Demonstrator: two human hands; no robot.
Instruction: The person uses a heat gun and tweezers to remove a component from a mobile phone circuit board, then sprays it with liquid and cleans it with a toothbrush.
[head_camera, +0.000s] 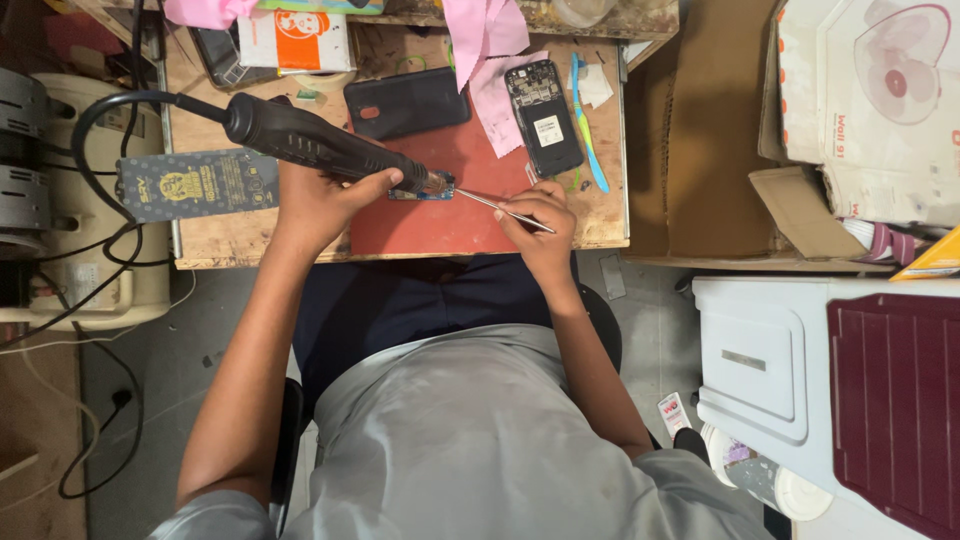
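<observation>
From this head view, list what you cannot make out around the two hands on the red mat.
- Small circuit board: too small to read its parts; the left hand and the nozzle of the black hot-air tool cover part of it.
- Tweezers: the tip at the board is too fine to see; the right hand hides the rear end.
- Opened phone: inner detail too small.
- Pink cloth: cut by the top edge.

You are looking down on an evenly, softly lit scene, bright enough to read detail. The white cabinet (770, 360) at four o'clock glares slightly. Dim shadow fills the floor (150, 400) at eight o'clock and beneath the workbench (600, 215). Focus is sharp centrally; edges bend slightly outward.
</observation>
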